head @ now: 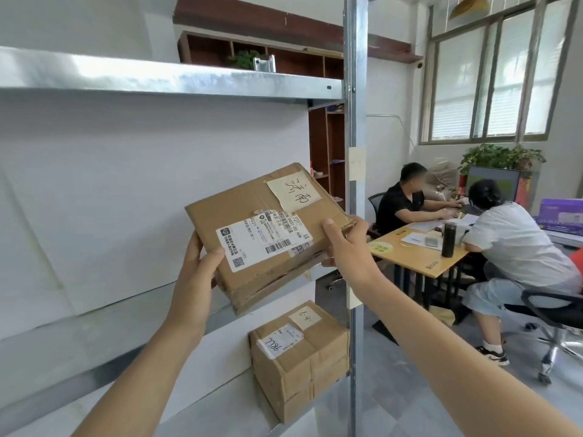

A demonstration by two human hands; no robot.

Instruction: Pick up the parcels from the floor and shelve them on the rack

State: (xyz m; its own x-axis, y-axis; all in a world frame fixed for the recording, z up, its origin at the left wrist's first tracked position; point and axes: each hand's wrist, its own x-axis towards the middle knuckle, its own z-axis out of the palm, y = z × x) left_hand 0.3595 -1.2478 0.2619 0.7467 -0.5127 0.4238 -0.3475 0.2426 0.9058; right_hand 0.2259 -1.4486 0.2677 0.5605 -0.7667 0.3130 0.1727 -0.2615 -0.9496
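The flat cardboard parcel [262,228] is held in the air at the right end of the rack [355,121], above the middle shelf [94,335] and tilted with its labelled face toward the camera. The left hand [195,272] clamps the lower left edge, thumb on the label side and fingers [193,247] wrapped behind. The right hand [347,244] clamps the right edge, thumb on top; its other fingers are hidden underneath.

The parcel appears rigid and light. Its edges are worn and crushed, so grip across the flat faces near opposite sides. Both forearms extend forward and upward. A second parcel [299,357] rests on the shelf below.
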